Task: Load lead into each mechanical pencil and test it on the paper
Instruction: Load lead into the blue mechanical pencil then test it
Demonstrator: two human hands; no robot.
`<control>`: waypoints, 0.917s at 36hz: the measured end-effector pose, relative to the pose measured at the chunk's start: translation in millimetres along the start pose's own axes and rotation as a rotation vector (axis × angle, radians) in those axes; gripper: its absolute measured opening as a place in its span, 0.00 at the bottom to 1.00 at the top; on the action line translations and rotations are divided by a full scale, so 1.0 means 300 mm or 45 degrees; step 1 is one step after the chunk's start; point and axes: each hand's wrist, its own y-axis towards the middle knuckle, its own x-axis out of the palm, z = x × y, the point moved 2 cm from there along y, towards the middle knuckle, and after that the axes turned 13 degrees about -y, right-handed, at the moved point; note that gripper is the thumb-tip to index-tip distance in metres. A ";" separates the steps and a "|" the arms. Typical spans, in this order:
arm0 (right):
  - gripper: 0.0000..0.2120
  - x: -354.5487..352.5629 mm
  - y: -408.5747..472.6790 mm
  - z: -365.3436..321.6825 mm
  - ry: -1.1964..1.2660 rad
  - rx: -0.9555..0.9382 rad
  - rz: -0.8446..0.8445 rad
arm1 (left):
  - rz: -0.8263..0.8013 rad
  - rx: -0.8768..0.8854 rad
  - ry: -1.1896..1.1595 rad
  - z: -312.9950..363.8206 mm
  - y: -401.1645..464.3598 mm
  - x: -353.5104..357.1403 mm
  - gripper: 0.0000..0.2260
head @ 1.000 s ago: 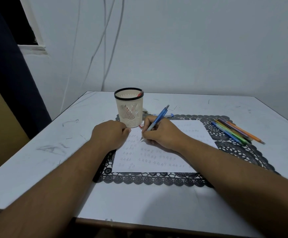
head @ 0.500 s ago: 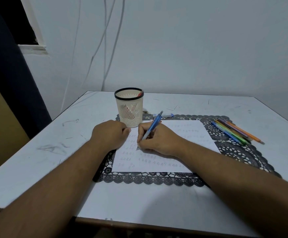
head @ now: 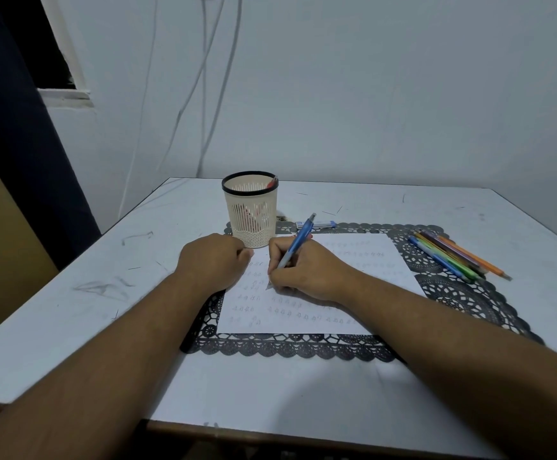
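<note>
Nearest: both forearms reach in from the bottom edge over the white table (head: 71,327). Next, black lace mat (head: 287,348) w/ a white paper (head: 303,322) lying on it; paper has rows of small pencil marks along its near part & left side. R hand (head: 307,273) rests on the paper, grip closed around a blue mechanical pencil (head: 298,242): fingers & thumb pinch the lower barrel, tip down touching the sheet, upper end tilted up & away to the right. L hand (head: 214,260) sits on the paper's left edge, over the mat border, fingers curled into a loose fist; nothing visible in it, grip clenched. Just beyond the L hand, a cream mesh pen cup (head: 252,210) w/ black rim stands upright at the mat's far-left corner, something red poking up at its rim. Behind the R hand, a small blue-and-white lead case (head: 323,224) lies flat on the mat's far edge. Far right on the mat: a bunch of colored pencils (head: 456,257) lying side by side, tips pointing right & toward the near side. Past the table, pale wall w/ cables (head: 210,94) hanging down.
</note>
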 end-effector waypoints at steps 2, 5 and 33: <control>0.12 0.001 0.000 0.000 -0.002 0.001 0.001 | 0.002 -0.004 0.002 -0.002 0.001 0.001 0.18; 0.12 0.003 -0.003 0.003 0.022 -0.002 -0.017 | 0.005 0.000 0.000 -0.002 0.001 0.002 0.18; 0.07 0.039 -0.222 -0.040 -0.036 0.018 0.097 | -0.044 -0.013 0.028 0.021 -0.012 -0.006 0.29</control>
